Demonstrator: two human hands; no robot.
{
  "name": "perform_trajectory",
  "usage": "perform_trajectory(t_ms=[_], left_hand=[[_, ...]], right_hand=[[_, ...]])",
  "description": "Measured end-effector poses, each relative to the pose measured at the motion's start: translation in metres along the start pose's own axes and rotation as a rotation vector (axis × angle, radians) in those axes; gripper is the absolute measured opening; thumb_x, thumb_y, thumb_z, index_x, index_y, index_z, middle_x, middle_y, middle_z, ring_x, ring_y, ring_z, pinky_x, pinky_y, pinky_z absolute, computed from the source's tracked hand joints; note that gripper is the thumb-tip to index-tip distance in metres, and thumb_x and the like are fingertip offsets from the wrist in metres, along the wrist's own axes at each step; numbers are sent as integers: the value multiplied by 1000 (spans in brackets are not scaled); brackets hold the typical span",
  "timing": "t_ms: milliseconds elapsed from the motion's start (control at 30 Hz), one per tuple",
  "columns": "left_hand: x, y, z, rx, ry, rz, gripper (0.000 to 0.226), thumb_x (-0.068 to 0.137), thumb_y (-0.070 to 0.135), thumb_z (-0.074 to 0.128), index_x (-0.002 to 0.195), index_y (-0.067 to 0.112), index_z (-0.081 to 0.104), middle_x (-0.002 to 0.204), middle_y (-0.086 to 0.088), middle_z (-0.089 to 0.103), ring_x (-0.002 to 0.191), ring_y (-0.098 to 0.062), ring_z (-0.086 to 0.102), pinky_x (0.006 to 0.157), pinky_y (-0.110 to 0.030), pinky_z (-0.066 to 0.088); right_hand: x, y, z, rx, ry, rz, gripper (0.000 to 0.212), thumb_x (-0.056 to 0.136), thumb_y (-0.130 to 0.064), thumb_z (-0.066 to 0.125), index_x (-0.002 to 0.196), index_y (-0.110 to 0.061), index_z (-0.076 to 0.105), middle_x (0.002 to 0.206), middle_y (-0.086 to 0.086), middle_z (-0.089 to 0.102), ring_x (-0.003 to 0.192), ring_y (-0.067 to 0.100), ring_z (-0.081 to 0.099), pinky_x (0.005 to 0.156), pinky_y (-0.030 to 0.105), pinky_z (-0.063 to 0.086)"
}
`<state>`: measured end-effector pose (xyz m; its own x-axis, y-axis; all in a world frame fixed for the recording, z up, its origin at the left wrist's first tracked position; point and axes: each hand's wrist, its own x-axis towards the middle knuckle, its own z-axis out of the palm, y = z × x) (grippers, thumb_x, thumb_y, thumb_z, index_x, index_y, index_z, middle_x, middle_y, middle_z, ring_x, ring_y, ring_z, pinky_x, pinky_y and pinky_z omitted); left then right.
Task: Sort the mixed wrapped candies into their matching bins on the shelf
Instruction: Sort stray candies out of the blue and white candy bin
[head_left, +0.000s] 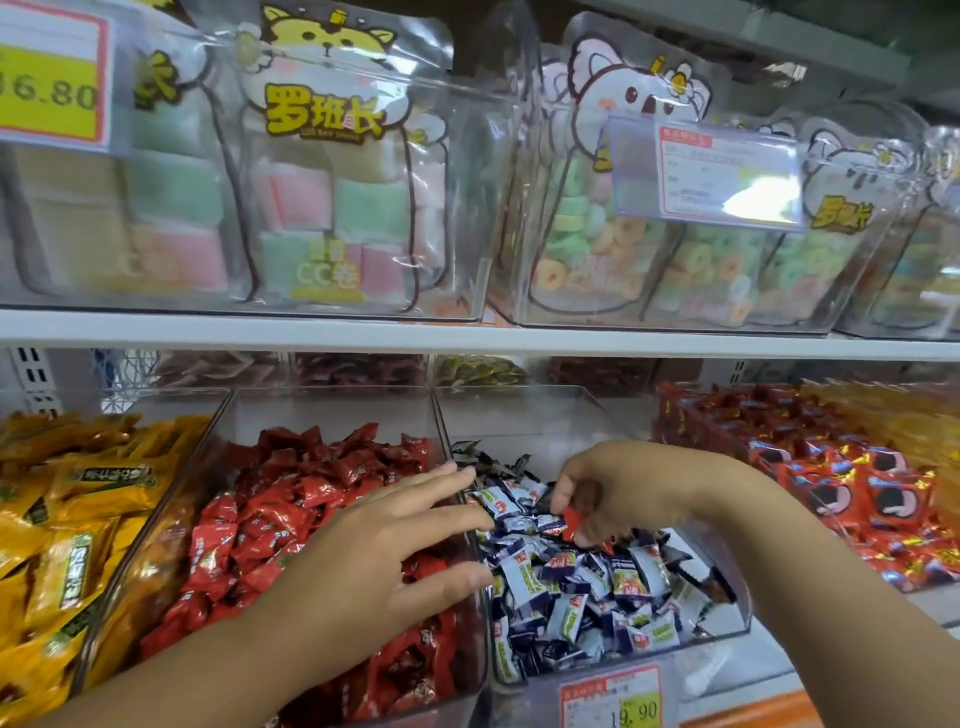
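The clear plastic bin of blue-and-white wrapped candies is open-topped, bare at the back; the white shelf board caps the room above; the left hand lies across its left wall

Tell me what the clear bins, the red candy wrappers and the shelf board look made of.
Clear bins: rigid transparent plastic, probably acrylic; glossy walls show the candy through. Red candy wrappers: thin shiny film, plastic or foil; crinkled, with bright glints. Shelf board: smooth white, likely painted metal, though the look leaves it open.
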<state>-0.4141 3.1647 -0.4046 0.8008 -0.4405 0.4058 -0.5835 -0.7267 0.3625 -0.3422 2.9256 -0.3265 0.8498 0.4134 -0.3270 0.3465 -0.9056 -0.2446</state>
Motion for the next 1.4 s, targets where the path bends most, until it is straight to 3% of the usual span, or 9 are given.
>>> perform_trajectory(t_ms=[133,267,333,600,733,833,1033,1300,1400], left_hand=[[0,1,-1,11,-10,-5,43,77,87,26,118,76,35,142,53,5,134,25,0,103,-5,3],[0,1,0,-5,-8,-12,44,76,89,26,117,77,37,141,54,6,135,24,2,106,-11,6],[0,2,0,-8,-5,-11,44,77,88,28,118,77,37,141,53,6,135,23,3,107,-13,8],[0,4,-2,-19,-21,-22,45,77,88,27,119,76,36,142,53,8,135,23,0,109,-16,9],[0,4,-4,-18,-49,-39,51,74,89,22,120,74,37,140,55,-2,133,26,-5,107,-12,4],[0,3,-3,-18,-48,-42,56,74,89,22,124,70,39,140,55,-4,132,27,-5,106,-11,3],[0,2,-2,-20,-38,-42,58,74,89,24,126,68,41,141,54,-1,133,26,-3,104,-9,2],[2,3,-2,2,-39,-33,55,76,88,24,125,69,40,142,54,-2,134,25,-2,105,-9,4],[1,3,-1,-24,-19,-33,53,77,87,28,125,68,42,142,53,4,135,23,2,107,-14,7]], right_hand=[[-12,1,-15,90,205,-74,23,86,-31,70,108,-32,64,86,-14,65,74,-3,59,69,14,44],[-2,-34,-8,580,455,-283,13,90,-21,66,102,-18,67,81,-7,70,59,-2,62,63,17,52],[14,-55,-4,784,466,-381,11,93,-19,62,102,-14,65,89,-1,71,76,5,68,77,22,56],[11,-20,2,7,-52,-135,43,87,-40,66,128,-45,53,135,-15,50,118,6,50,99,27,39],[22,5,-4,43,232,-20,28,98,-25,50,123,-35,59,129,-9,58,106,11,60,89,24,47],[31,25,5,-7,96,72,27,93,-33,60,120,-27,63,120,-3,65,100,19,65,90,30,50],[44,36,15,303,34,-11,36,81,-3,72,113,-19,65,83,-6,63,80,11,59,80,24,45],[26,24,-1,637,320,-124,15,90,-9,65,103,-14,67,85,5,71,67,11,66,59,20,52],[32,-11,-1,890,379,-295,24,90,-5,63,113,-10,65,94,8,72,80,19,69,74,24,56]])
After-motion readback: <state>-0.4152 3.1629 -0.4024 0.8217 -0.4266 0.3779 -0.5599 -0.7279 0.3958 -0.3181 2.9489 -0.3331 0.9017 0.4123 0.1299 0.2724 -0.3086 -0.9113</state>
